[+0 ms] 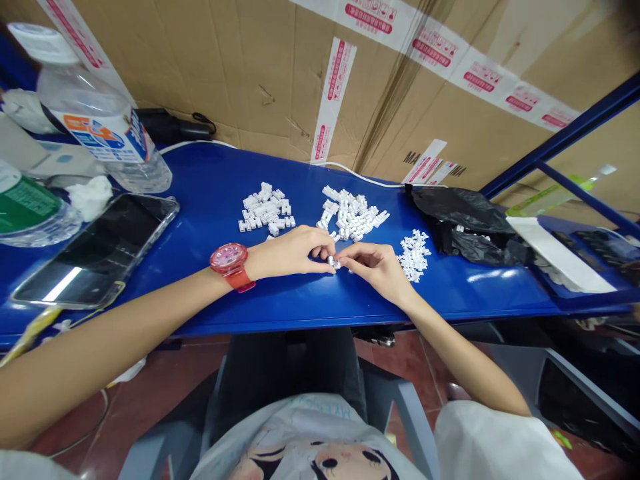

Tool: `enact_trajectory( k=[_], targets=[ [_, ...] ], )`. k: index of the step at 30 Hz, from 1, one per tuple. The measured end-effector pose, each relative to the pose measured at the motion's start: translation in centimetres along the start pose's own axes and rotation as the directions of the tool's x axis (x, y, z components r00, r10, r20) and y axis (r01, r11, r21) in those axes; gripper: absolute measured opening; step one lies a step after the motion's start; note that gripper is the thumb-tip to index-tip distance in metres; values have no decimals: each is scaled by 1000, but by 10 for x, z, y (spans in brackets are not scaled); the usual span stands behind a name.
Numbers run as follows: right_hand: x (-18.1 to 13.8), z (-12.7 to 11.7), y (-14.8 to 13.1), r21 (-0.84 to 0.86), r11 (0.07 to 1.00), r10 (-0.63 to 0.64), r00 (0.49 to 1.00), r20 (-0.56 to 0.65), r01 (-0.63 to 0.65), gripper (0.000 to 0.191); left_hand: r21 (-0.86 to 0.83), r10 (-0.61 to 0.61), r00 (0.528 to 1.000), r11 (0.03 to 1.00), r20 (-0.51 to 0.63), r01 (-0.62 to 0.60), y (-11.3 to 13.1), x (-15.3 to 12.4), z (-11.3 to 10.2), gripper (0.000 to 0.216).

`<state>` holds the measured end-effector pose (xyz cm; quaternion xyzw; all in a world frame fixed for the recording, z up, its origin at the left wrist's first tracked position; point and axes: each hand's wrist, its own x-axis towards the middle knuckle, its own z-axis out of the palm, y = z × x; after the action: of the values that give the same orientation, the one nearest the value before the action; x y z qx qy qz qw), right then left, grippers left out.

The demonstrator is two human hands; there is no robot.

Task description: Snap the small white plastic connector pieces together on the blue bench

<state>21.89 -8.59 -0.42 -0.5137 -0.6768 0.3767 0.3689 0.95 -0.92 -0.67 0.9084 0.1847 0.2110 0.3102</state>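
Note:
My left hand (300, 252), with a red watch on its wrist, is closed in a pinch on a small white plastic part (334, 263) above the blue table. My right hand (373, 265) meets it from the right, thumb and forefinger pressed at the same part. Fingertips cover much of it, so its exact kind cannot be told. Behind my left hand lies a pile of white block-like pieces (265, 208). A second pile of longer white pieces (353, 215) sits just beyond the fingertips. Right of my right hand is a heap of tiny white pieces (414, 255).
At the left stand a water bottle (95, 113) and a green-labelled bottle (30, 207), beside a phone (95, 250). A black plastic bag (465, 220) lies at the right, near a white strip (560, 257). Cardboard boxes (225, 73) rise behind the blue table (210, 193).

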Motion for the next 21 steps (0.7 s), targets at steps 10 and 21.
enact_trajectory(
  k=[10, 21],
  targets=[
    [12, 1, -7, -165, 984, -51, 997, 56, 59, 11, -33, -44, 999, 998, 15, 44, 2, 2, 0, 20],
    [-15, 17, -6, -741, 490, -487, 849, 206, 460, 25, 543, -137, 975, 813, -174, 211, -29, -11, -59, 32]
  ],
)
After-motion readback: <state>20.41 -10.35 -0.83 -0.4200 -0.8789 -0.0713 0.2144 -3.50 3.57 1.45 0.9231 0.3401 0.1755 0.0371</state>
